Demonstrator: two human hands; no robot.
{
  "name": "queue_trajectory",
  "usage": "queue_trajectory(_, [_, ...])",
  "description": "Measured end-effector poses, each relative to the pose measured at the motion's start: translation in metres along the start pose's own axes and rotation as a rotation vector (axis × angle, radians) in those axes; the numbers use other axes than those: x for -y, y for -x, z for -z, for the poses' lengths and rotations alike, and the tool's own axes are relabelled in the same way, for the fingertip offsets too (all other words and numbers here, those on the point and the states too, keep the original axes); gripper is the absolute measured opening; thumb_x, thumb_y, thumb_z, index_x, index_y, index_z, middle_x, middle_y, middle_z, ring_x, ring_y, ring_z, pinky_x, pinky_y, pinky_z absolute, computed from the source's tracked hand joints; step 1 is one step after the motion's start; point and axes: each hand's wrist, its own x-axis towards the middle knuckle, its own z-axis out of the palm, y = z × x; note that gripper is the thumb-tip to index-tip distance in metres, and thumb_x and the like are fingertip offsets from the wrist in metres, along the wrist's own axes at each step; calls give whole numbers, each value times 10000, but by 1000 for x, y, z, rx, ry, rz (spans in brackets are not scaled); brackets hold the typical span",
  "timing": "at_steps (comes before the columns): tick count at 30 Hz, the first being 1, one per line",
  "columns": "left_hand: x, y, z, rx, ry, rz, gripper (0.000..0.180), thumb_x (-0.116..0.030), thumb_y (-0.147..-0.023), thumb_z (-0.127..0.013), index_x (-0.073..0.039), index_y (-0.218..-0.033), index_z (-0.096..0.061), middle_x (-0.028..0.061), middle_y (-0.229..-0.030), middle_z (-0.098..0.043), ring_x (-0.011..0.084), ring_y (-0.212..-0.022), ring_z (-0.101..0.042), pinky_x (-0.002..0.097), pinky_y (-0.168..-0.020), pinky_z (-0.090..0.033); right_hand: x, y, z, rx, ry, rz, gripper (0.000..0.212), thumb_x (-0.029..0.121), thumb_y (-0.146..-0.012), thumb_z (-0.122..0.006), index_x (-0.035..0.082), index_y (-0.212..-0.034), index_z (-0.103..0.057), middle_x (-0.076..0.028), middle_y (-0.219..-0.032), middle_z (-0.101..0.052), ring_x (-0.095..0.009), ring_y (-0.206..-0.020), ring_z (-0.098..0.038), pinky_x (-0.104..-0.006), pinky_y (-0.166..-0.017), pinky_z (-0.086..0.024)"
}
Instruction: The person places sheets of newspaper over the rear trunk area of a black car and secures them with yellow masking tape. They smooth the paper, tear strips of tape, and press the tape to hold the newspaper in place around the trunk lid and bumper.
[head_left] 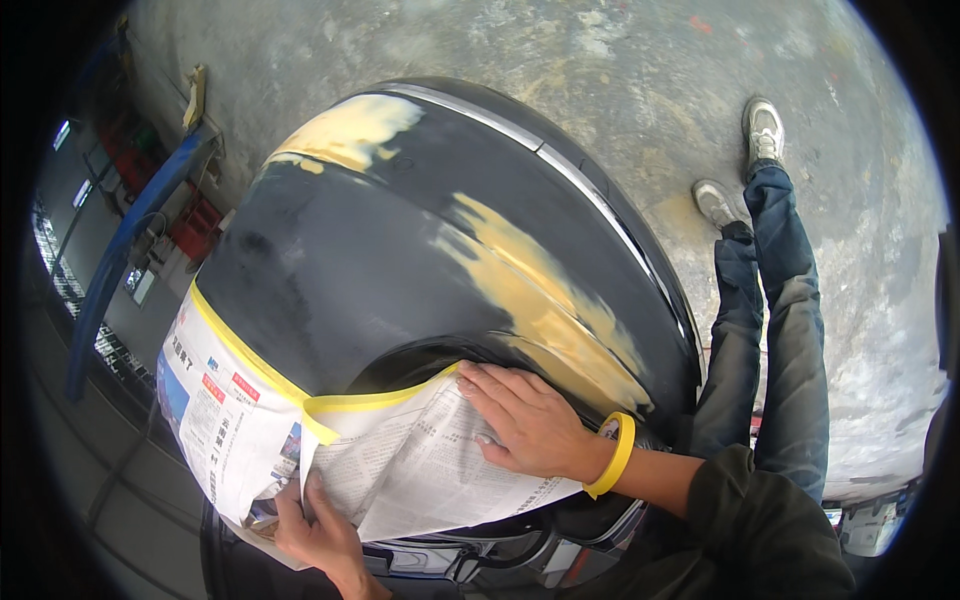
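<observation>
A dark painted car bumper (310, 270) with smoothed yellowish filler patches (520, 270) curves across the middle. Sheets of newspaper (420, 460) cover its near side, their upper edge lined with yellow masking tape (250, 360). A loose tape end sticks up where two sheets meet. My left hand (325, 540) pinches the newspaper's lower part by that joint, between thumb and fingers. Lying flat, my right hand (530, 415) presses the taped edge beside the dark wheel-arch-like recess (420, 360). A yellow roll of tape (618, 458) hangs round my right wrist.
Legs in dark jeans (790, 320) and light shoes stand on the stained concrete floor (620, 80) at the right. A blue metal post (140, 250) and red items (197, 225) are at the left. Car lamp parts (490, 560) show below the newspaper.
</observation>
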Motion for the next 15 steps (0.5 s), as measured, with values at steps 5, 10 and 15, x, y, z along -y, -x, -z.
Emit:
queue_trajectory(5, [29, 26, -1, -154, -13, -427, 112, -99, -870, -728, 4, -880, -684, 100, -702, -656, 288, -581, -636, 362, -556, -470, -2, -2, 2, 8, 24, 20, 723, 238, -761, -742, -36, -1396, -531, -180, -1533, -485, -308, -1351, -503, -402, -1115, -404])
queue_trajectory(10, [29, 43, -4, -143, 93, -487, 110, -110, -858, -729, -19, -848, -668, 91, -685, -645, 265, -568, -627, 368, -530, -462, -5, -4, 1, 29, 53, 42, 725, 244, -751, -748, -39, -1387, -541, -182, -1528, -491, -308, -1353, -503, -401, -1120, -401])
queue_trajectory(15, [12, 42, -10, -61, 142, 8, 121, -46, -922, -671, 21, -831, -626, 82, -621, -586, 159, -530, -512, 314, -494, -373, -4, -5, 2, 44, 39, 44, 698, 241, -757, -742, -42, -1368, -558, -184, -1522, -498, -312, -1355, -501, -406, -1126, -396])
